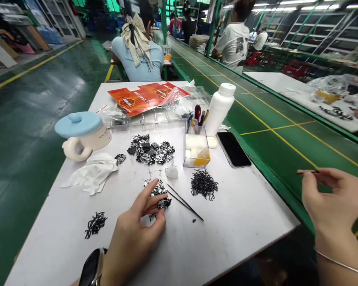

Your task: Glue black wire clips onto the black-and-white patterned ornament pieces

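Observation:
My left hand point(139, 228) is low over the white table, thumb and fingers closed on a small black-and-silver part point(164, 203). Behind those fingers lies a pile of tiny silver and black pieces point(158, 188), partly hidden. Black tweezers point(186, 203) rest just right of it, with a dark crumb-like bit point(194, 221) near their end. My right hand point(334, 198) is raised beyond the table's right edge, pinching a thin dark piece point(308, 172) whose kind I cannot make out. Curved black pieces form a heap point(204, 184) and a smaller heap point(96, 225).
Farther back are a pile of black-and-silver parts point(150, 149), a lidded mug point(89, 139), a crumpled tissue point(92, 172), a clear organizer box point(197, 153), a white bottle point(220, 109), a phone point(234, 149) and orange packaging point(146, 97). A person in light blue point(137, 59) sits ahead.

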A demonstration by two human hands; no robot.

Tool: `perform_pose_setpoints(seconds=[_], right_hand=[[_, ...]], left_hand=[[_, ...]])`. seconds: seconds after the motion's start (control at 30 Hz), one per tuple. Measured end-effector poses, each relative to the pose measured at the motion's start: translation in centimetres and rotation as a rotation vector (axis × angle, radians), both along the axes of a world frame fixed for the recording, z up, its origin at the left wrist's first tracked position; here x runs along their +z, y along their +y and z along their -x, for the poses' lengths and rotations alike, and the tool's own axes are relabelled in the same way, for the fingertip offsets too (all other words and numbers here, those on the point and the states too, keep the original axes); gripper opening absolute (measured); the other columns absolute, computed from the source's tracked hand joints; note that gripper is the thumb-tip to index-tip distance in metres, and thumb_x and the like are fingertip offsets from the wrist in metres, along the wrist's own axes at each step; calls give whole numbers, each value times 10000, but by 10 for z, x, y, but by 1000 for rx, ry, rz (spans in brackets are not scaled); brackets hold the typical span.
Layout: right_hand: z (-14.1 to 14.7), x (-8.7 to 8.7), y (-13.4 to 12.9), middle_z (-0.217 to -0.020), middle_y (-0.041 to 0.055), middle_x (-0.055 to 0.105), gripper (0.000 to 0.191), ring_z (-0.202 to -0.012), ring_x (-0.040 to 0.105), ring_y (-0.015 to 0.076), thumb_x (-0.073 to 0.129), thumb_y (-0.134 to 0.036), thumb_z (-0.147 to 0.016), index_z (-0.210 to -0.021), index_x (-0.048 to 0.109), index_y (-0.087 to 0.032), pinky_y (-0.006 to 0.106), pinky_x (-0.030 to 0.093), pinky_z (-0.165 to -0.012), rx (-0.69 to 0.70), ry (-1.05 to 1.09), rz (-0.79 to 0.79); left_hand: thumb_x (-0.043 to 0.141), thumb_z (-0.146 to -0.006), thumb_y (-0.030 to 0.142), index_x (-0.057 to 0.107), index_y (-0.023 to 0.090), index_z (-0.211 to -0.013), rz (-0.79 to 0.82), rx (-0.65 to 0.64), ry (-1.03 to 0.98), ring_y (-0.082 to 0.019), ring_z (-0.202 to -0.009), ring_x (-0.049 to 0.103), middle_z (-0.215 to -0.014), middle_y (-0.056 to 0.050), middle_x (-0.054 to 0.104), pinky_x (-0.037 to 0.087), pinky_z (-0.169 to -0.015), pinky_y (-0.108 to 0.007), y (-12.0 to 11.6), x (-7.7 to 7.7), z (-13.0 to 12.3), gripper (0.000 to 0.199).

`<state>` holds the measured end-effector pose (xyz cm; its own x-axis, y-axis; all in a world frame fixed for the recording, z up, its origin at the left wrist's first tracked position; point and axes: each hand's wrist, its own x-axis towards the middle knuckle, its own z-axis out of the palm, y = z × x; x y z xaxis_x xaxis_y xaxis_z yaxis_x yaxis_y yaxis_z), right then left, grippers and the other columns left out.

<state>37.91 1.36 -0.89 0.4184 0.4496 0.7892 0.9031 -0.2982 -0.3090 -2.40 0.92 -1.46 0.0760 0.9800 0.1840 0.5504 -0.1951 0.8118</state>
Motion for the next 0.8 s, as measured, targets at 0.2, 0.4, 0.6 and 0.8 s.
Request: perform_pose_setpoints(seconds=[0.2,0.4,0.6,0.8], right_hand=[[0,-14,-5,-789,65,697,262,-696,690,236,565,-341,-731,-935,601,-182,296,496,-604,60,35,29],[-6,-25,-1,-778,48,696,246,-776,680,257,545,-349,-721,-919,578,-207,351,477,-763,54,56,84],[-16,-27,9,-705,37,675,276,-702,656,235,513,-388,-721,-915,556,-196,389,435,-855,25,104,83],[-24,-25,20,-686,10,678,274,-494,556,152,513,-387,-712,-909,555,-201,352,437,-792,17,148,155]], left_hand=[[593,-797,243,404,232,-1360,-18,-7,-19,-195,-826,714,-992,-61,727,610,-597,-246,0,1,-1,594],[603,-796,252,405,230,-1363,-73,-8,-25,-179,-800,713,-1005,-50,725,611,-758,-318,2,2,0,600],[598,-799,246,404,239,-1361,-87,-3,-9,-174,-789,715,-1006,-50,725,616,-672,-266,2,2,1,595],[601,-799,253,400,249,-1362,-75,5,5,-185,-829,714,-994,-44,728,605,-582,-221,3,1,3,598]])
